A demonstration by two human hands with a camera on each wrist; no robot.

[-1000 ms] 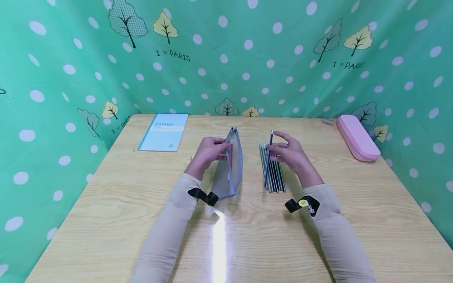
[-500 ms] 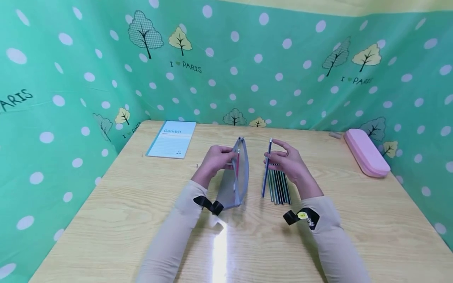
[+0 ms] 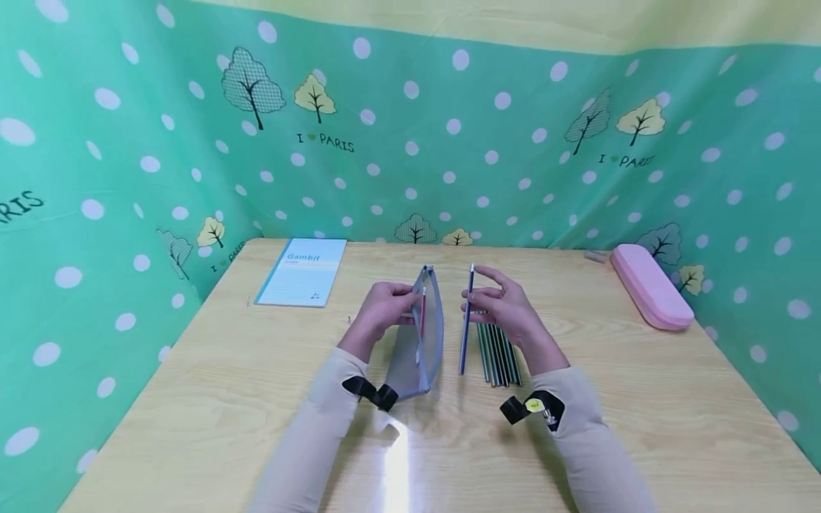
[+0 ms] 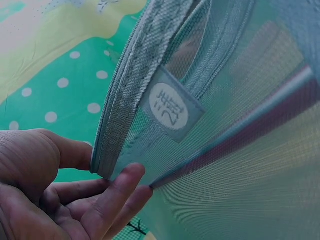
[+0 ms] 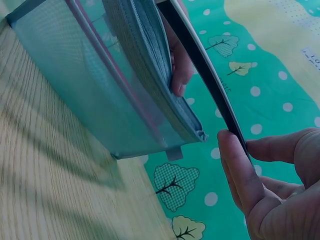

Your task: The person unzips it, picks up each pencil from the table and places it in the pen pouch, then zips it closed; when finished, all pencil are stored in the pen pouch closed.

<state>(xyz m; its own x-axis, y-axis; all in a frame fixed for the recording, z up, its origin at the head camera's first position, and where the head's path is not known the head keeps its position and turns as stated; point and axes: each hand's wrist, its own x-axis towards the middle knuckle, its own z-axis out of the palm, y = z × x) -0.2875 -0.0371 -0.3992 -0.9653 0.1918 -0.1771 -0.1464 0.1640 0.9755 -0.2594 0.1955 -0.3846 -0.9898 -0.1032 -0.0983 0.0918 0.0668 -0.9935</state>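
Observation:
My left hand (image 3: pixel 387 308) pinches the zippered edge of a grey-blue mesh pencil pouch (image 3: pixel 404 360), which stands on its side with its mouth open. Inside the pouch a red pencil (image 3: pixel 422 313) shows through the mesh. A small printed label (image 4: pixel 171 104) sits by the zipper in the left wrist view. My right hand (image 3: pixel 500 303) pinches a dark blue pencil (image 3: pixel 466 335) near its white-tipped upper end, held nearly upright just right of the pouch. Below that hand lies a row of several dark and green pencils (image 3: pixel 498 353), their upper ends hidden by the fingers.
On the wooden table (image 3: pixel 256 406), a light blue notebook (image 3: pixel 301 273) lies at the back left. A pink pencil case (image 3: pixel 651 286) rests at the back right, beside a small grey block (image 3: pixel 596 256). A green dotted curtain (image 3: pixel 410 171) hangs behind the table.
My right hand has lifted the dark blue pencil off the row and carried it left toward the pouch. The left hand keeps its hold on the pouch. The head view has tilted up.

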